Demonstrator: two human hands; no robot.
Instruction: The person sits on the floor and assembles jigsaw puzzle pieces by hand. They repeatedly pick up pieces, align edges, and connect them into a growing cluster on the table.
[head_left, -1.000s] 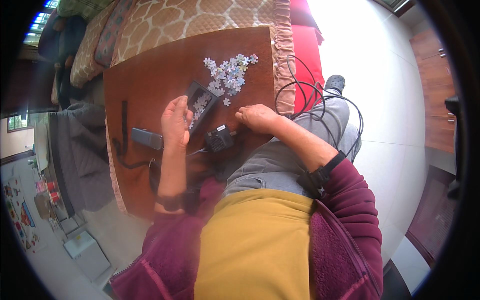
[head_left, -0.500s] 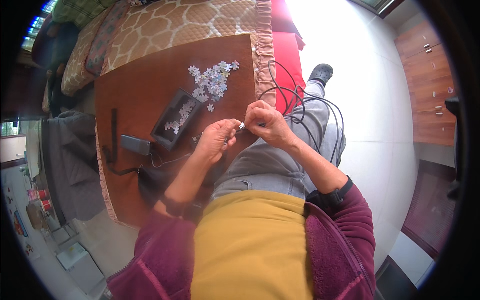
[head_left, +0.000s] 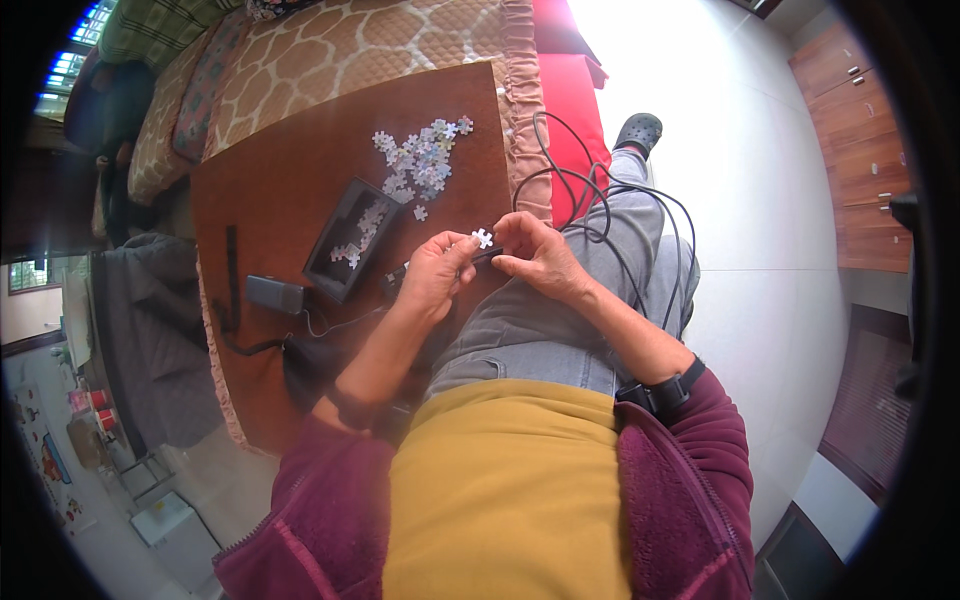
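Observation:
A small white jigsaw puzzle piece is pinched between the thumb and finger of my left hand. Close by on its right, my right hand has its thumb and fingers apart, with nothing visible between them. Beyond my hands, a loose heap of pale puzzle pieces lies on the brown tabletop. One single piece rests just off the near end of the heap. Left of the heap stands an open black box with more pieces inside.
A dark rectangular device with a thin cord and a black strap lie at the table's left. Black cables loop beside my right hand, across my leg. A bed with a patterned cover borders the table's far side.
My right thumb and fingers have come away from the puzzle piece and spread apart. The piece, now more fully visible, stays in my left hand. The view has shifted slightly.

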